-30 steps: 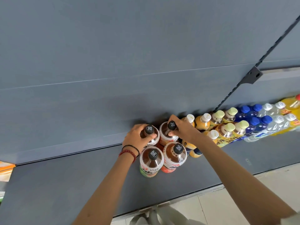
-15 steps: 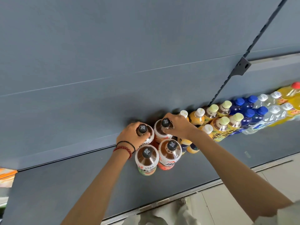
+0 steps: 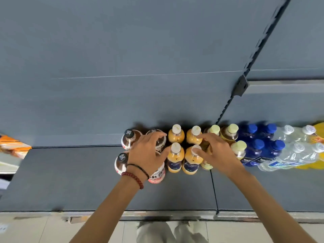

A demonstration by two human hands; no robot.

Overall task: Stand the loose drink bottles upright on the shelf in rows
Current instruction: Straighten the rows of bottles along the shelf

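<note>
Two rows of drink bottles stand upright along the back of the grey shelf (image 3: 84, 174), close against the rear panel. At the left end are four brown tea bottles (image 3: 129, 138) with dark caps, then four orange juice bottles (image 3: 175, 135) with white caps, all packed side by side. The left hand (image 3: 149, 155), with a red bead bracelet (image 3: 134, 177) on its wrist, lies over the right-hand tea bottles with fingers spread and loose, gripping nothing. The right hand (image 3: 218, 153) is also slack, with straight fingers; its thumb touches the cap of the front juice bottle, its forefinger the one behind. Further right stand pale-capped bottles (image 3: 230, 132), blue bottles (image 3: 257, 149) and clear bottles (image 3: 298, 152). An orange packet (image 3: 14, 146) lies far left.
</note>
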